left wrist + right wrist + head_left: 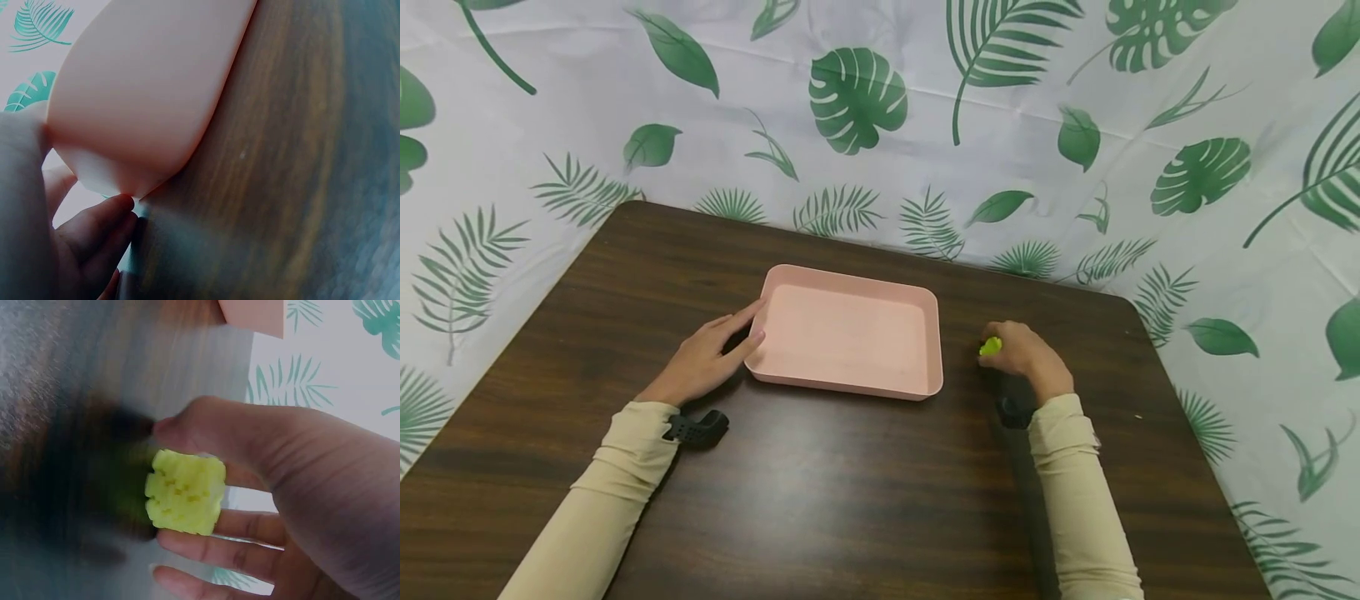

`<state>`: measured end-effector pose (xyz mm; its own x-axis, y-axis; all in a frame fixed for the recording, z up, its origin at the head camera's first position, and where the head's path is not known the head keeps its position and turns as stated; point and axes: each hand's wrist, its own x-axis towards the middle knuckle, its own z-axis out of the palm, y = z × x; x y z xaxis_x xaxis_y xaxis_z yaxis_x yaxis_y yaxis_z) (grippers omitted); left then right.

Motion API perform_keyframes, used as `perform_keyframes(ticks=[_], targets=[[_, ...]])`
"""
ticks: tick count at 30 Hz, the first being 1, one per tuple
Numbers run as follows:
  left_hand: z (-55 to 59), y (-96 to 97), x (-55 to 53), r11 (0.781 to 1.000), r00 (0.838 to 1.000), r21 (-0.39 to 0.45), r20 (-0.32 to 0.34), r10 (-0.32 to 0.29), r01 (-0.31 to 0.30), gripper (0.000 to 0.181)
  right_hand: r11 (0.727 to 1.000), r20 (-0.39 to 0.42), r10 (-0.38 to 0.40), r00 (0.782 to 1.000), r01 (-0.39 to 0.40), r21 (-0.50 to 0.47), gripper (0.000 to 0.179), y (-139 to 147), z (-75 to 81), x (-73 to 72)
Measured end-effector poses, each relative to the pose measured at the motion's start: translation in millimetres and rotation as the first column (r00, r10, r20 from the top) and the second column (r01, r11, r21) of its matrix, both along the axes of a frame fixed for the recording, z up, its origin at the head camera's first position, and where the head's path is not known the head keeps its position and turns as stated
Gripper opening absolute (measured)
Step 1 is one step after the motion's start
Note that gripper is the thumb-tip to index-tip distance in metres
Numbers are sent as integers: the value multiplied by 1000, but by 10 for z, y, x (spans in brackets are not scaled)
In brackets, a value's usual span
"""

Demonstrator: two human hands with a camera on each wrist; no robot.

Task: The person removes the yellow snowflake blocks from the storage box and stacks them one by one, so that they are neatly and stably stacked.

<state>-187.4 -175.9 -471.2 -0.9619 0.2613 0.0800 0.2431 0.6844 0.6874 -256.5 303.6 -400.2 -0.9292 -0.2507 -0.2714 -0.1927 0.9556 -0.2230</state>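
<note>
A shallow pink rectangular tray (850,329) with rounded corners lies on the table, its rim upward. At its left end my left hand (700,358) holds the wall, thumb over the rim and fingers against the outside. The left wrist view shows those fingers (103,222) at the tray's lower corner. To the right of the tray, my right hand (1018,354) is low over the table. It grips a small yellow-green block (186,492) with notched edges and little dents in its face, between thumb and fingers. Most of the block is hidden by the hand in the head view.
The dark wood-grain table (865,492) has rounded far corners. Behind and beside it hangs a white cloth (925,158) printed with green leaves. A black wrist strap (698,429) is on the left wrist, and dark wrist gear (1015,412) is under the right.
</note>
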Motion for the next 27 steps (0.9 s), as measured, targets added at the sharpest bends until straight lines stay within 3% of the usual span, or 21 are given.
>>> perform_keyframes(ticks=[7, 14, 27], targets=[[-2, 10, 0, 1000, 1000, 8, -1, -3, 3, 64, 1000, -62, 16, 998, -17, -15, 32, 26, -42, -13], [12, 18, 1, 1000, 1000, 8, -11, -3, 3, 64, 999, -65, 42, 997, -44, -21, 26, 53, -42, -27], [7, 2, 10, 1000, 1000, 3, -13, -6, 6, 63, 999, 15, 26, 1000, -26, -23, 46, 90, -25, 22]])
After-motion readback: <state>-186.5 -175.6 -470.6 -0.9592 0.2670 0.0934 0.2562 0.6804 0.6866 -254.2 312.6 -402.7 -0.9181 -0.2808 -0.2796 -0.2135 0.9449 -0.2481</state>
